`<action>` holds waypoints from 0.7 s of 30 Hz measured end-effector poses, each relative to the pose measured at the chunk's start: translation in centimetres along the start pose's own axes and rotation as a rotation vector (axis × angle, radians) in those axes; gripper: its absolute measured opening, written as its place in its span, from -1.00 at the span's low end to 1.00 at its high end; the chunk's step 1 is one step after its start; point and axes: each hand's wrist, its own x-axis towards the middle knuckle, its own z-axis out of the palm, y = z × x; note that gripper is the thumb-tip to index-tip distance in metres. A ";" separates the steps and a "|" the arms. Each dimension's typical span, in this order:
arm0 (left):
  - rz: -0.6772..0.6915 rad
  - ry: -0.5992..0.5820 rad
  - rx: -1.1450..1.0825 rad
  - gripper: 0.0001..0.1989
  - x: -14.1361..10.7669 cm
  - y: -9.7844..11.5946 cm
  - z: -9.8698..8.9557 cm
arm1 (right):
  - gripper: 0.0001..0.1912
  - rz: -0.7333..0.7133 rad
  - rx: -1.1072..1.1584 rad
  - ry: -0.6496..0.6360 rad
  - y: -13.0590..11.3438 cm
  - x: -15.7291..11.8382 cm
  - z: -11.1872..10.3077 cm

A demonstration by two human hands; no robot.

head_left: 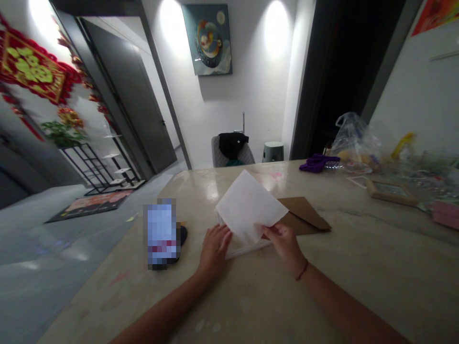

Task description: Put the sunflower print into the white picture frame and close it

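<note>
A square white sheet of paper [247, 203] is raised at a slant, one corner pointing away from me. My right hand [285, 243], with a thin dark red bracelet at its wrist, pinches the sheet's near right edge. Beneath the sheet lies a flat white stack of what looks like paper [247, 249], mostly covered. My left hand [214, 248] rests at the left side of that stack, fingers extended and thumb apart; its fingertips are close to the sheet. Partly behind the right hand lies a brown paper envelope [308, 217] with a pointed flap.
A phone with a blurred screen [162, 234] stands to the left on a dark holder. At the table's [358, 277] right are a purple cloth [317, 163], a clear plastic bag [355, 143], a wooden frame [390, 192] and a pink object [445, 212]. A chair [217, 152] stands beyond.
</note>
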 end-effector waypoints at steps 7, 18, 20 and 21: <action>-0.211 0.053 -0.319 -0.56 -0.1 1.0 -0.2 | -0.65 0.171 0.184 -0.163 0.2 0.1 0.1; -0.211 -0.071 -0.466 -0.64 -0.9 1.0 -0.4 | -0.67 0.205 0.047 -0.021 0.0 2.0 -3.0; -0.189 -0.070 -0.479 -0.66 -0.7 0.8 -0.3 | -0.71 0.134 -0.121 -0.020 0.3 2.3 -3.3; -0.177 -0.050 -0.468 -0.67 -0.6 0.7 -0.3 | -0.73 0.080 -0.183 -0.009 0.5 2.4 -3.5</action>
